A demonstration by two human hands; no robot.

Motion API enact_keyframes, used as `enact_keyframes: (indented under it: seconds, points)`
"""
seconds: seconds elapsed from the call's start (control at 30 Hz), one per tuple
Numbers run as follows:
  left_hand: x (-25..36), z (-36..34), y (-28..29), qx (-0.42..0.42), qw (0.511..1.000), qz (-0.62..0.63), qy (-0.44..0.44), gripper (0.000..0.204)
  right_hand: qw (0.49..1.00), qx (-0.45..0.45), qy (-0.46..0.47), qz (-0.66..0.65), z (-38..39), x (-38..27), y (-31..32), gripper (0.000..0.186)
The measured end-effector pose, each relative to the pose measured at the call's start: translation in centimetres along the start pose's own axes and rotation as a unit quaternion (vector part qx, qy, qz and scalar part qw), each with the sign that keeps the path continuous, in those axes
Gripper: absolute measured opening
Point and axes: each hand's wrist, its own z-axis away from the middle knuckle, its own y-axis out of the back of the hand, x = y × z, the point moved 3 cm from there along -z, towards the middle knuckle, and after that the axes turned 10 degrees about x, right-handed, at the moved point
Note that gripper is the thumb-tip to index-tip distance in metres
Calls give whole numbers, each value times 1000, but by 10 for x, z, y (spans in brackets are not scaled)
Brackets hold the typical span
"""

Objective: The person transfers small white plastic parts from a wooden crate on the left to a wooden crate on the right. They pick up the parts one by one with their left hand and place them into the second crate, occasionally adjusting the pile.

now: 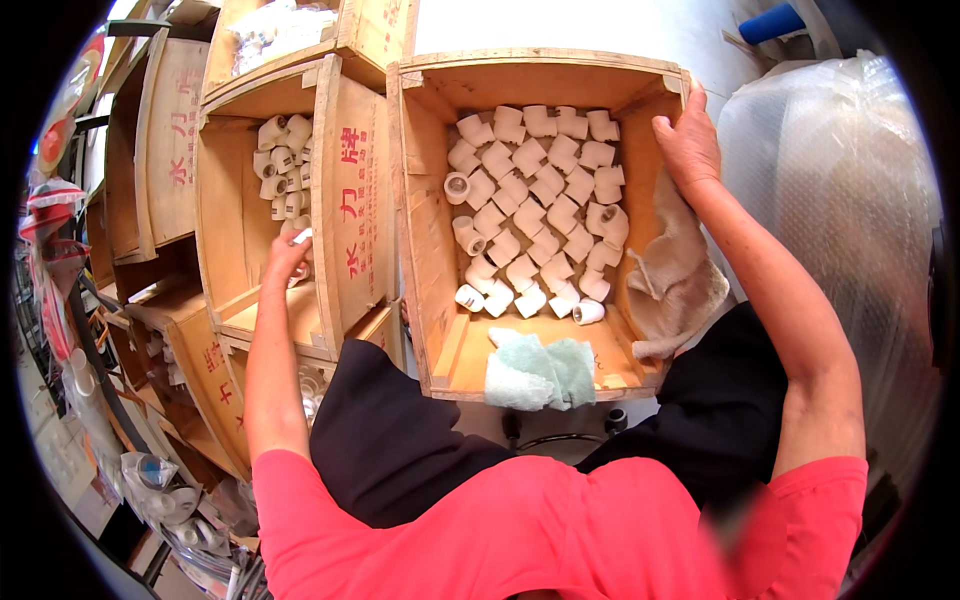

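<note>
My left grip (287,260) pinches a white piece (303,236), fittings (283,158) lying just beyond it; my right grip (690,140) clasps the right crate (540,60).

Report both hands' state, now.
Left hand: at a white piece, grip cannot be told.
Right hand: holding the front wooden crate by its right edge.

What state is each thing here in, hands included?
Middle box: open, partly filled
White elbow fittings: laid in rough rows
Left box: open, partly filled
Green cloth: draped over middle box's near edge
Beige cloth: crumpled
Left hand: inside left box, grip unclear
Right hand: at middle box's right rim
</note>
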Motion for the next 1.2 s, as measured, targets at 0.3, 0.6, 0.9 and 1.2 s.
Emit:
enact_keyframes:
  seconds: [0.3,0.6,0.9,1.2]
  points:
    - [138,76,136,61,931,309,-181,39,1000,-22,-13,-12,2,-9,1,72]
    - [304,211,67,-173,852,265,-416,36,999,-5,-2,-35,2,-3,0,72]
    - [307,221,-160,-230,784,-146,-558,38,999,-10,-13,-35,3,-3,1,72]
    - [334,194,-274,-170,888,174,-390,34,999,-19,-6,-28,1,-2,1,75]
